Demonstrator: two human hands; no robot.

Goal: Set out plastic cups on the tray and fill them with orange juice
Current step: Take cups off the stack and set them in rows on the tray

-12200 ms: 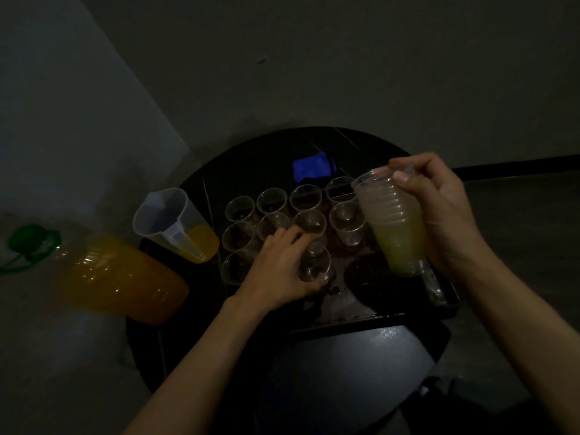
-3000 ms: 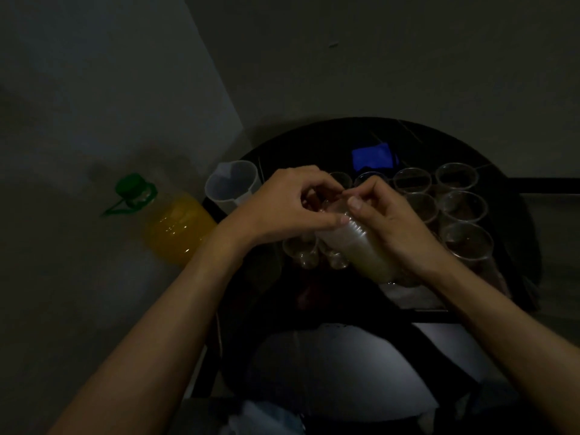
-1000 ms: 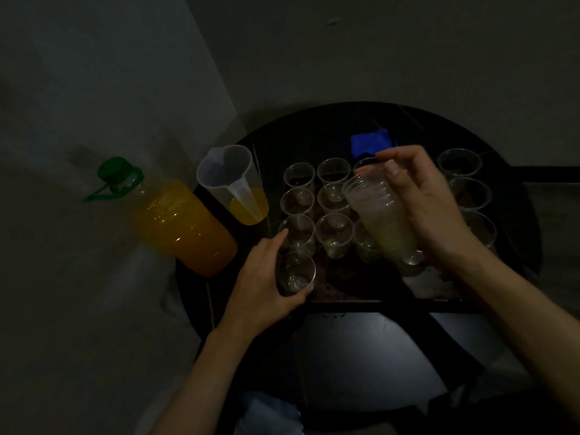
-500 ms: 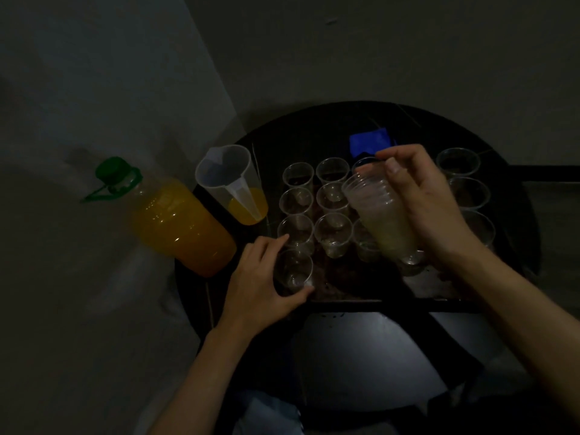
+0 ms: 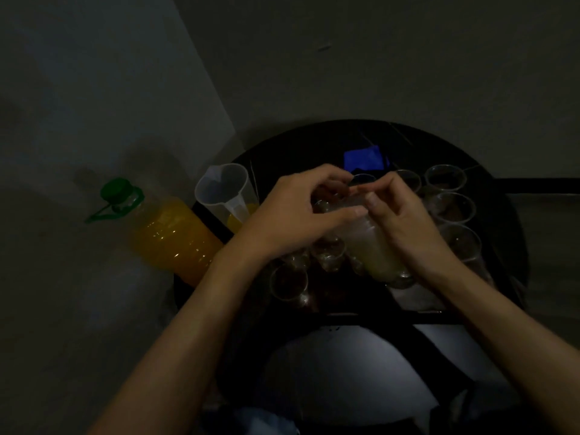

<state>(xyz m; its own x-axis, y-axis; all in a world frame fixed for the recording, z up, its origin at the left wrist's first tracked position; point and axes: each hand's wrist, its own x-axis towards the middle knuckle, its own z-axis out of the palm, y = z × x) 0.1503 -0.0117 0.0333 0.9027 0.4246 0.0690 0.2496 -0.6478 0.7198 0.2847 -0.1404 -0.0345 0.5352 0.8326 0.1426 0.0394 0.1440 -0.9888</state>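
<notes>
Since half a second ago, finds the left hand (image 5: 301, 211) lifted off the lone clear plastic cup (image 5: 288, 282) and brought up to meet the right hand (image 5: 405, 227).

From the head view, shows both hands on the tilted stack of clear nested plastic cups (image 5: 370, 246), held above the middle of the dark rectangular tray (image 5: 376, 317). Puts the left grip in a pinch at the stack's top rim, thumb and curled fingers closing on it. Has the right grip clenched round the stack's side, fingertips touching the left's at the rim. Leaves the lone cup upright and untouched at the tray's near-left corner. Counts three more clear cups (image 5: 452, 208) upright along the tray's right side, with others half hidden under the hands. Places the translucent plastic measuring jug (image 5: 224, 189), a little orange juice in its bottom, just left of the tray on the round black bench (image 5: 298, 142). Sets the large clear green-capped bottle of orange juice (image 5: 172, 237) left of the jug, at the bench edge. Spots a blue folded item (image 5: 364, 158) beyond the cups.
</notes>
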